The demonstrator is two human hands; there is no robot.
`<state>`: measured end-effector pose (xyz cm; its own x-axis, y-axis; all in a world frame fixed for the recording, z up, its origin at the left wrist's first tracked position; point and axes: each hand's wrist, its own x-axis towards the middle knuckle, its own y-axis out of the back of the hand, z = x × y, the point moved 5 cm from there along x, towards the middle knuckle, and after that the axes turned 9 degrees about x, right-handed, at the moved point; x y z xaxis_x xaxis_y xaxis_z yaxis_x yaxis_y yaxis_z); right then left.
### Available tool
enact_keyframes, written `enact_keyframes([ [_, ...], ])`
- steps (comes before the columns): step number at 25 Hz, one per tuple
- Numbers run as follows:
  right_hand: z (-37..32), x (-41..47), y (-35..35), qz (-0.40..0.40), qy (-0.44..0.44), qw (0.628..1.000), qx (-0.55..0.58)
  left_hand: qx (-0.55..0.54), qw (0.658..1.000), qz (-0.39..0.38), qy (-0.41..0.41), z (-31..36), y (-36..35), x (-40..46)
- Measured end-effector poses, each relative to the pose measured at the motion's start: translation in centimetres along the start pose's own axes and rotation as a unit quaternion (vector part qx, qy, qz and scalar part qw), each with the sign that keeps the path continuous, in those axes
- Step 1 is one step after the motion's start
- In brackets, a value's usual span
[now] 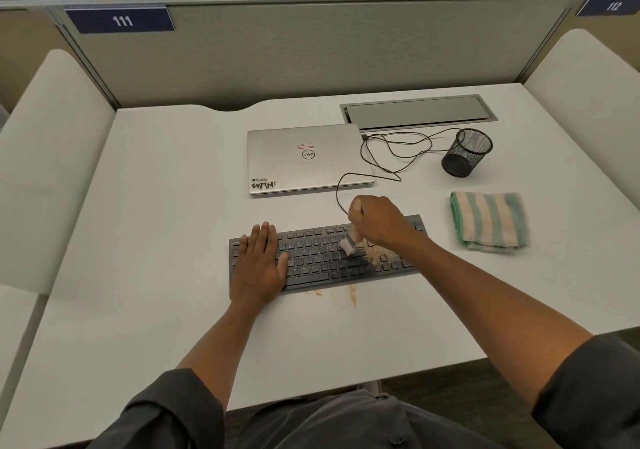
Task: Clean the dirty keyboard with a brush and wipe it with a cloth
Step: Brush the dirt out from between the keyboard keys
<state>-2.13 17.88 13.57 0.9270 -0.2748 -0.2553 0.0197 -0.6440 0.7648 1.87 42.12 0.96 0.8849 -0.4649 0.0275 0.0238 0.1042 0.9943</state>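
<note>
Right hand (379,221) gripping brush (348,246) over crumbs (381,253) at keyboard (322,258) three o'clock; left hand (259,258) flat, steadying. Risk: hard sweeps scattering debris between keys or toward six o'clock across counter (173,206).

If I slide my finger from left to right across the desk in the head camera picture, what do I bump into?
left hand → brush → right hand → striped cloth
</note>
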Motion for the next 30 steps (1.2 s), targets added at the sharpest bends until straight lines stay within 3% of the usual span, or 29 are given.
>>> enact_keyframes([
  [2,-0.1,-0.2,-0.3,-0.010,0.005,1.000,0.021,-0.001,1.000,-0.002,0.000,0.0,0.0,0.0],
  [7,0.3,-0.5,0.8,0.011,0.002,0.991,-0.133,-0.003,1.000,0.002,0.001,-0.1,-0.1,0.1],
  [13,0.5,-0.1,0.6,-0.040,-0.001,0.997,0.061,-0.004,1.000,0.001,0.001,-0.1,-0.1,0.0],
  [18,1.3,0.2,1.8,0.022,-0.028,0.997,-0.063,-0.007,1.000,0.008,0.001,0.0,0.0,0.0],
  [22,1.7,0.4,1.7,0.021,-0.035,0.993,0.113,0.000,1.000,0.005,0.001,0.0,0.0,0.0],
  [24,2.3,0.2,1.3,0.012,-0.042,0.996,0.082,0.001,1.000,0.002,0.001,0.0,0.0,0.1],
  [26,2.5,0.0,2.1,0.054,-0.042,0.997,0.025,0.003,1.000,0.002,0.000,0.0,-0.1,0.1],
  [30,2.0,0.4,3.2,0.113,-0.023,0.988,0.098,0.001,1.000,0.005,-0.001,0.0,-0.1,0.0],
])
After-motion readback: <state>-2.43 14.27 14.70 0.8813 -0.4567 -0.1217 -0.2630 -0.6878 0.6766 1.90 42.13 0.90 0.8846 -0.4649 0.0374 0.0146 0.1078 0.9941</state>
